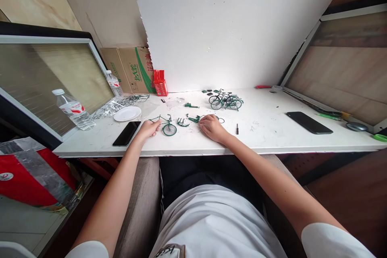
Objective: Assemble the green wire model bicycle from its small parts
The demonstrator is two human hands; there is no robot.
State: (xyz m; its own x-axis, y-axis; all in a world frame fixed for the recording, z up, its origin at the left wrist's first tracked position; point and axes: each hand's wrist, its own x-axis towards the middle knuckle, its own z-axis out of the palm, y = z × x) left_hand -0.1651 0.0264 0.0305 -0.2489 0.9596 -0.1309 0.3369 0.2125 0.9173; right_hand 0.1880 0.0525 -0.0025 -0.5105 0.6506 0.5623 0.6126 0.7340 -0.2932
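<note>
A half-built green model bicycle [165,125] with one wheel lies on the white table [272,137]. My left hand [148,128] rests beside its frame, fingers curled and touching the frame's end. My right hand [211,125] lies on the table with fingers bent over small green parts [195,119]; whether it grips one is hidden. A loose green fork piece [181,122] sits between the hands. Two finished green model bicycles [225,100] stand further back.
A black phone [127,133] and a white plate [127,113] lie at left, with empty part sprues [121,104] and water bottles [74,110]. Another black phone [308,122] lies at right. A red box [160,83] and a white foam board [229,36] stand behind.
</note>
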